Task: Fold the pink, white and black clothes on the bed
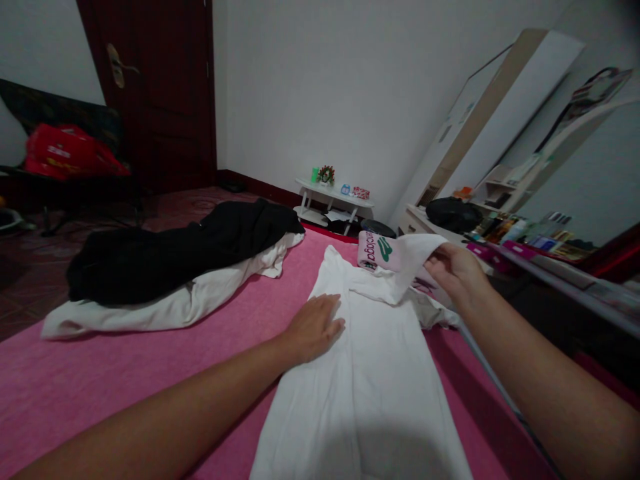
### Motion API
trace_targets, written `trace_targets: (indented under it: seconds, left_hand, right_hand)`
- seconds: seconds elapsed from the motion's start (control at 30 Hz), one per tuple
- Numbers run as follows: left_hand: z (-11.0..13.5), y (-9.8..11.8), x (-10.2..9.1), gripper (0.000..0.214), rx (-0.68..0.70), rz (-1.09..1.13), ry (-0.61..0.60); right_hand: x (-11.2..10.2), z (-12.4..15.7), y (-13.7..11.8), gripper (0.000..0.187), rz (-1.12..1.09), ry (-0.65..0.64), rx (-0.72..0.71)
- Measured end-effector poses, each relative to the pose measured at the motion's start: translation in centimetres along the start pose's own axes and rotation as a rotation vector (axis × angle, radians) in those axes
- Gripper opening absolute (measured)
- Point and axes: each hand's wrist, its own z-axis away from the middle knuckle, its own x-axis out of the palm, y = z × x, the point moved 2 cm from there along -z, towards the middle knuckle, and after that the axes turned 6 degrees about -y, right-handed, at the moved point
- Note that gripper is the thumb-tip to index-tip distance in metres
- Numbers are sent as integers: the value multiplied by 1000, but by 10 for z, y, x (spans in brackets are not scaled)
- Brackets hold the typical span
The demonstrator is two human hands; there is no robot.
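A white garment (385, 380) lies lengthwise on the pink bed cover (200, 373), one side of it folded over. Flat on its left edge rests my left hand (316, 328), fingers stretched out. My right hand (453, 267) pinches a raised flap of the same cloth, seemingly a sleeve, and holds it up to the right. Behind that flap sits a rolled pink garment (371, 250) with dark lettering and a green print. What the garment is exactly, I cannot tell.
Black clothing (185, 247) lies over white clothing (150, 310) on the left of the bed. Beyond the bed stands a small white shelf (330, 193). A dresser with bottles (520, 230) is at the right, a red bag (70, 153) at far left.
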Motion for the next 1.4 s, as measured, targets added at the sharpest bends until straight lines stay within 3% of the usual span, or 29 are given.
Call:
trace_targets:
  seconds: [0.07,0.1,0.2,0.27,0.33,0.43,0.6,0.7,0.83,0.93,1.07,1.17,1.23,1.3,1.4]
  left_hand:
    - [-5,-7,-7,54,-101,276,131]
    - [-7,-10,-10,51,-147,408,197]
    - [-14,-22,-13,46,-216,737,341]
    - [-16,-27,-11,45,-211,841,377]
    - [-18,-30,-8,41,-196,805,386]
    - [-18,-32,-5,30,-181,667,381]
    - [-19,-32,-2,33,-155,563,335]
    - [-19,-31,-3,33,-153,472,324]
    - [-17,-26,-5,33,-109,440,311]
    - [-17,-24,-4,35,-78,403,274]
    - [-18,-24,-3,40,-54,355,239]
    - [-19,-26,-4,42,-76,331,232]
    - [-20,-27,-4,43,-92,320,236]
    - [-21,-28,-5,41,-100,315,242]
    - [-22,-29,-5,40,-111,306,233]
  right_hand:
    - [21,27,-28,5,-252,-134,48]
    - [30,44,-43,4,-268,-275,41]
    - [52,103,-75,16,-184,-925,145]
    - [59,134,-78,25,-65,-1308,252]
    - [63,147,-68,36,18,-1440,312]
    - [72,139,-39,39,32,-1297,294]
    - [97,101,11,24,91,-906,261]
    - [118,76,39,19,284,-701,135]
    - [144,47,71,25,697,-545,-88]
    - [157,29,88,24,884,-511,-107]
    - [164,17,99,19,974,-495,-39]
    - [165,17,99,25,1039,-409,1]
    - [166,20,97,34,1051,-358,-48]
    - [170,24,99,42,1035,-417,-149]
    - [178,28,110,46,997,-646,-225]
